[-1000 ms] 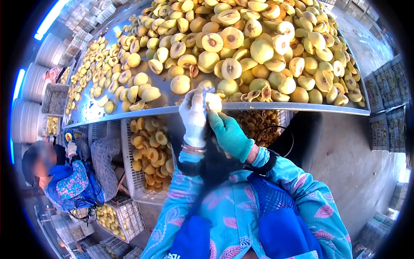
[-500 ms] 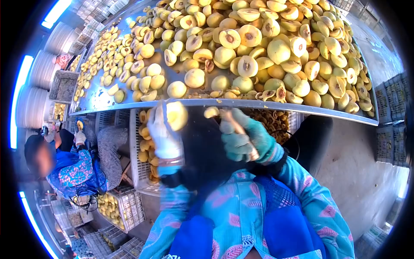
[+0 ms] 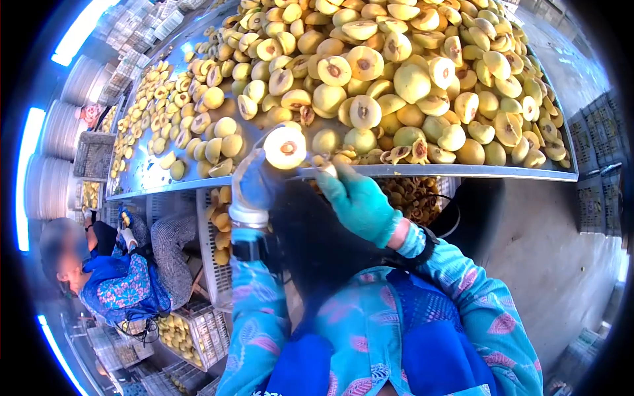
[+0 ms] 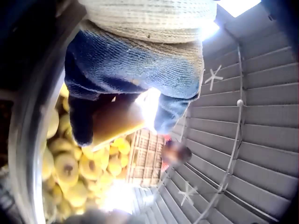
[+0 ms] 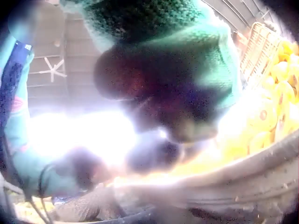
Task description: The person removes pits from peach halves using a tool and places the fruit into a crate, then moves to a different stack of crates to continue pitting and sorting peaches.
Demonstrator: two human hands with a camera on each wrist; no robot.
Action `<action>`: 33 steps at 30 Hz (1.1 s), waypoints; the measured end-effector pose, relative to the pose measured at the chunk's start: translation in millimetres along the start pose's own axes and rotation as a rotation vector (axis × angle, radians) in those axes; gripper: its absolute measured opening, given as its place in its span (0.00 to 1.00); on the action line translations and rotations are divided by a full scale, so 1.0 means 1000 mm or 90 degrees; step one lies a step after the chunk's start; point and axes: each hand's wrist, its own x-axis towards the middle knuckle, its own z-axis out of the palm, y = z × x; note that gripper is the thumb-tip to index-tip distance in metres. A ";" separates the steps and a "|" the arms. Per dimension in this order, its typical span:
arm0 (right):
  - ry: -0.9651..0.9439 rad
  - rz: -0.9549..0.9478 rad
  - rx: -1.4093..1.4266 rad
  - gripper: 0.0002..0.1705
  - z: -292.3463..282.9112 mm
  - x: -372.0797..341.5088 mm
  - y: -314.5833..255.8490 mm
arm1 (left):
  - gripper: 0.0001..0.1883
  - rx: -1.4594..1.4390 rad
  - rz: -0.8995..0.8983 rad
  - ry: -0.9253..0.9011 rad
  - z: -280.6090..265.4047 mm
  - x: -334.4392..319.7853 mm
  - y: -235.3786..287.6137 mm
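Note:
Yellow peach halves (image 3: 365,111), many with a brown centre, lie heaped on the metal table (image 3: 396,169). My left hand (image 3: 253,185), in a white and blue glove, grips one peach half (image 3: 285,147) at the table's near edge, its bright cut face with a brown centre turned up. In the left wrist view, gloved fingers wrap the fruit's sides (image 4: 117,122). My right hand (image 3: 365,208), in a green glove, grips a small wooden-handled tool (image 3: 328,171) just right of the fruit; its thin end points left. The right wrist view is dark and glaring around those fingers.
Below the edge stand a white crate (image 3: 206,247) of peach pieces and a heap of brown scraps (image 3: 413,198). A seated person (image 3: 119,264) works at the left, near another crate (image 3: 205,333). Crates (image 3: 598,171) are stacked at the right.
The hands were together at the table edge, then moved apart with a fruit piece by the right hand. Now they are closer again, the left raised over the edge with a peach half.

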 end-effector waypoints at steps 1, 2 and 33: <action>0.001 0.004 -0.009 0.22 0.000 0.003 -0.001 | 0.21 -0.254 -0.031 0.045 0.014 -0.003 0.021; -0.034 0.028 -0.061 0.21 -0.002 0.006 -0.003 | 0.22 -0.381 -0.072 0.052 0.024 -0.002 0.032; -0.508 0.648 1.107 0.24 -0.015 -0.030 -0.006 | 0.21 -0.733 -0.199 0.095 0.059 -0.033 0.095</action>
